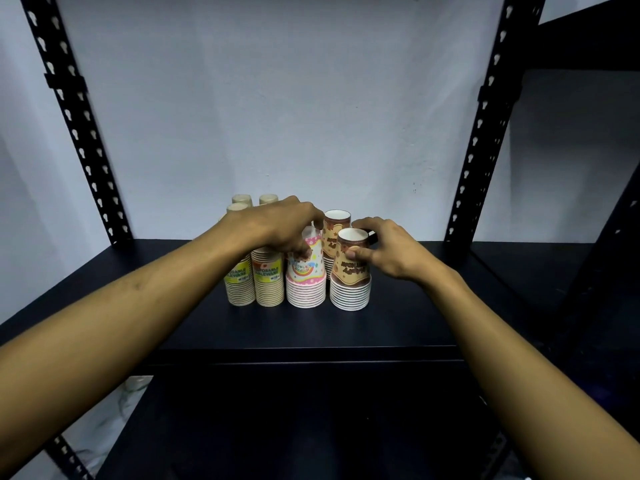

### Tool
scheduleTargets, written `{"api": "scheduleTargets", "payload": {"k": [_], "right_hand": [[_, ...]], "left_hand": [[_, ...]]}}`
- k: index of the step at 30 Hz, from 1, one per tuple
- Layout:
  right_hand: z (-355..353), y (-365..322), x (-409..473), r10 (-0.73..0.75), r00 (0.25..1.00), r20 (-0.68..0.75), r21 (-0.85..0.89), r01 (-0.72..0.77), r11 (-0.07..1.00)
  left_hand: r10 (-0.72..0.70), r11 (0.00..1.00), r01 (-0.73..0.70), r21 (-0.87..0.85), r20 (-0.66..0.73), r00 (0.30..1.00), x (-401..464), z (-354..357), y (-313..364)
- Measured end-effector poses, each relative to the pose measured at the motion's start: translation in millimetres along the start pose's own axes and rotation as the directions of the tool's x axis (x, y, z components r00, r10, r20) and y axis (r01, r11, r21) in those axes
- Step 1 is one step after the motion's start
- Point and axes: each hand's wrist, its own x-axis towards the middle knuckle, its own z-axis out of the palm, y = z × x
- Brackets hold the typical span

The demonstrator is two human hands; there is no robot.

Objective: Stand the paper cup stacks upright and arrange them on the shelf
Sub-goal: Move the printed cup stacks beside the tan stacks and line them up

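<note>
Several paper cup stacks stand rim-down in a cluster on the black shelf [398,327]. In front, from left: two beige stacks with yellow labels [239,284] [269,284], a pink birthday-print stack [306,278], and a brown-print stack [350,271]. Behind stand another brown-print stack [336,230] and plain beige stacks [242,200]. My left hand [277,228] reaches over the beige stacks, with its fingers closed on the top of the pink stack. My right hand [391,252] grips the upper part of the front brown stack, thumb on its near side.
Black perforated uprights [78,126] [485,126] frame the shelf bay against a pale wall. A lower black shelf [294,427] lies below the front edge. A second dark rack [588,168] stands to the right.
</note>
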Motion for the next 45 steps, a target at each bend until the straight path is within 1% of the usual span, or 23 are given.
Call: {"api": "scheduleTargets", "payload": {"k": [6,18,31,45], "right_hand": [[7,1,9,-0.018,1.0,-0.021,0.013,0.018,1.0],[13,9,16,-0.03,0.998,-0.046,0.052,0.032,0.998],[16,17,21,-0.046,0.999,-0.019,0.116,0.048,0.992],[15,18,22,-0.057,0.998,-0.008,0.125,0.058,0.99]], "left_hand": [[-0.011,1.0,0.011,-0.001,-0.013,1.0,1,3,-6],[0.001,0.998,-0.002,-0.057,-0.005,1.0,-2,-1,-6],[0.001,0.999,-0.001,-0.047,0.0,1.0,0,-3,-7],[0.011,0.999,-0.01,-0.046,0.035,0.999,0,-7,-9]]}}
